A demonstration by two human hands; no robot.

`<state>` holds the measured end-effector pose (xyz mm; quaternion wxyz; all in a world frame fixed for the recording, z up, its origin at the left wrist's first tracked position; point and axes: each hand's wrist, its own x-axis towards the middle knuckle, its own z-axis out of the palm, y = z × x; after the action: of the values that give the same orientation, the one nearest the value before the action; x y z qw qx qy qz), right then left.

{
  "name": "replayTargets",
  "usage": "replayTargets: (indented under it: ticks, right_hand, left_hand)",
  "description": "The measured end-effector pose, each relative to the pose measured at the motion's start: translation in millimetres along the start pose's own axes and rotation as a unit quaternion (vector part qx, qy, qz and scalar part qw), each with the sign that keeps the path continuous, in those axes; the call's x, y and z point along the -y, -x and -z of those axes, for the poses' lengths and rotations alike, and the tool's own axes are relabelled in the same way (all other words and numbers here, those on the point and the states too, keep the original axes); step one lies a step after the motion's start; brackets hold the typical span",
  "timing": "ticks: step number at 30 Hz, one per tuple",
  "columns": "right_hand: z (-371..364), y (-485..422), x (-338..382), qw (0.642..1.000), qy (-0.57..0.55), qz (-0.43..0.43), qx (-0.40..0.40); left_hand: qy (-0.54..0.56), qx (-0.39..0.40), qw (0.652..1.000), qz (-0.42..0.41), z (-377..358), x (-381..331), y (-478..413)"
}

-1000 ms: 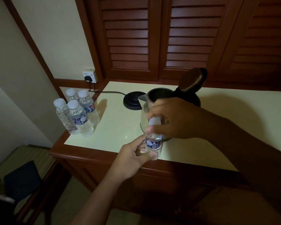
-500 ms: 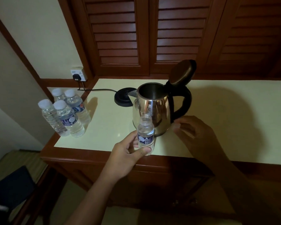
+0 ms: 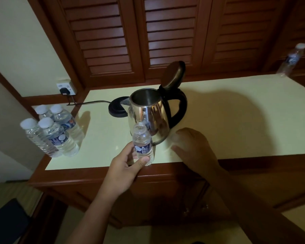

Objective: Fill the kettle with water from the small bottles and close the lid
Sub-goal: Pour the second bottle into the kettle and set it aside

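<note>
Down at the near edge of the cream tabletop (image 3: 236,120), the head view shows the left hand (image 3: 125,166) grasping a small clear plastic water bottle (image 3: 142,145), its fingers (image 3: 129,152) behind the blue label and the thumb across the front near the base. That bottle is uncapped, close to upright, and stands just in front of the polished steel kettle (image 3: 148,117); whether its base touches the tabletop cannot be told. The kettle sits off its stand, near the middle of the tabletop, black handle to the right, and its dark round lid (image 3: 173,74) is tipped up and back, leaving the mouth open. To the kettle's lower right is the right hand (image 3: 192,147), low over the tabletop and just beside the kettle's base; its fingers are smeared by blur, so whether they are released or clenched on something cannot be told. A black round power base (image 3: 117,109) lies just behind and left of the kettle, its black cord (image 3: 90,103) running to a white wall socket (image 3: 66,88). Four capped clear water bottles (image 3: 51,131) stand clustered at the left end, well apart from the kettle. Another capped bottle (image 3: 290,59) stands at the far right. Louvred brown wooden doors (image 3: 113,41) fill the background.
</note>
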<state>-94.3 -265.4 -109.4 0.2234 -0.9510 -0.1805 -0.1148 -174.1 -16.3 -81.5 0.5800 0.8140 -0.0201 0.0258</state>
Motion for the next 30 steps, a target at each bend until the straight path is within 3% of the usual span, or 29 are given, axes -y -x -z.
replayTargets:
  ticks: [4, 9, 16, 22, 30]
  right_hand:
    - [-0.9, 3.1, 7.9, 0.988, 0.093, -0.11, 0.054]
    - [-0.5, 1.8, 10.2, 0.983, 0.12, -0.098, 0.102]
    - [0.2, 2.1, 10.9, 0.979, 0.144, -0.09, 0.111]
    - [-0.3, 1.9, 12.5, 0.978, 0.157, -0.088, 0.102]
    - [-1.8, 1.6, 12.3, 0.978, 0.168, -0.086, 0.091]
  left_hand:
    - [0.016, -0.021, 1.0, 0.0, 0.4, -5.5, 3.9]
    - [0.007, -0.053, 0.998, -0.03, 9.4, -23.3, 4.8]
    - [-0.122, -0.106, 0.984, -0.071, 53.5, -64.5, -18.3]
    - [-0.292, -0.161, 0.941, -0.053, 73.4, -94.9, -42.1]
    - [-0.477, -0.148, 0.862, -0.085, 92.1, -107.6, -72.8]
